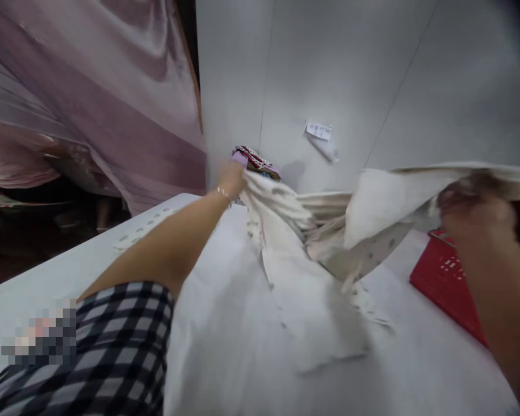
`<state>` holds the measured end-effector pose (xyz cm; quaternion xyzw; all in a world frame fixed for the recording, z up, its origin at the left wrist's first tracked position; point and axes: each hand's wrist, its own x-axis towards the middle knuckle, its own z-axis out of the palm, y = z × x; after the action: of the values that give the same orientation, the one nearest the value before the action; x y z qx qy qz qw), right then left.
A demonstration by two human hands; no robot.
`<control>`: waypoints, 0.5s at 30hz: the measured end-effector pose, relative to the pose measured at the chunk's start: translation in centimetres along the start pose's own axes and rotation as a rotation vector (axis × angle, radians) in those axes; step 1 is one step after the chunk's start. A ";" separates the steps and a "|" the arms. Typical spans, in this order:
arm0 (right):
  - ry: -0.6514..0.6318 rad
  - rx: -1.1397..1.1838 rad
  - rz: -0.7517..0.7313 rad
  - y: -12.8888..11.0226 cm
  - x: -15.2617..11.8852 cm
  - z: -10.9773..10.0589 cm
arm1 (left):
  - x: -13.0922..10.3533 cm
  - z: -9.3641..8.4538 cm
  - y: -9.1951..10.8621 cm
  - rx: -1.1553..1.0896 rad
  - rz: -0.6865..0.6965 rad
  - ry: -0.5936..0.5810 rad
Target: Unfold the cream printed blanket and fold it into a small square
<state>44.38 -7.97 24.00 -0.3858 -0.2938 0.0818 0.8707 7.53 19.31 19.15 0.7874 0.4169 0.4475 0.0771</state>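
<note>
Light was dim and flat; motion blurred the white cloth (292, 271), and the top right corner darkened

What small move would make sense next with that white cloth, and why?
Perhaps pull the white cloth gently straighter before setting it down: the left hand and right hand hold it up, well apart, yet it sags between them in bunched folds.

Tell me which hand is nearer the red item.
Right. The right hand holds white cloth close to the red item; the left hand holds the cloth well off to its left.
</note>
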 end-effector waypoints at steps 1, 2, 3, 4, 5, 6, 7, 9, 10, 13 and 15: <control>0.015 0.184 0.038 -1.5 0.5 -0.2 | 3.4 -1.1 1.0 0.011 -0.005 0.059; 0.041 0.365 0.078 -2.8 0.3 -0.4 | 6.1 -1.8 2.1 0.021 -0.006 0.124; 0.027 0.470 0.115 -3.8 -0.5 -0.5 | 7.9 -2.1 3.3 0.033 -0.003 0.188; -0.004 0.498 0.146 -4.3 -1.8 -0.6 | 8.7 -2.0 4.5 0.015 0.043 0.177; -0.025 0.463 0.163 -4.5 -3.4 -0.7 | 8.5 -1.5 5.6 -0.035 0.105 0.128; -0.045 0.366 0.174 -4.3 -5.3 -0.8 | 7.1 -0.6 6.6 -0.102 0.164 0.029; -0.067 0.245 0.179 -3.9 -7.2 -0.9 | 4.8 0.6 7.3 -0.132 0.204 -0.040; -0.113 0.056 0.228 -2.5 -11.4 -1.3 | -2.0 2.8 8.2 -0.181 0.262 -0.201; -0.134 -0.004 0.275 -1.7 -13.5 -1.5 | -6.0 3.7 8.3 -0.254 0.282 -0.372; -0.209 -0.109 0.479 0.2 -19.6 -2.2 | -17.5 4.7 8.4 -0.483 0.231 -0.692; -0.323 -0.165 0.611 1.0 -23.5 -2.7 | -23.2 4.2 8.6 -0.608 0.119 -0.721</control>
<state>26.84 -17.66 11.34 -0.5072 -0.3041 0.3745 0.7142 9.96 -1.99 6.08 0.8568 0.1679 0.2509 0.4180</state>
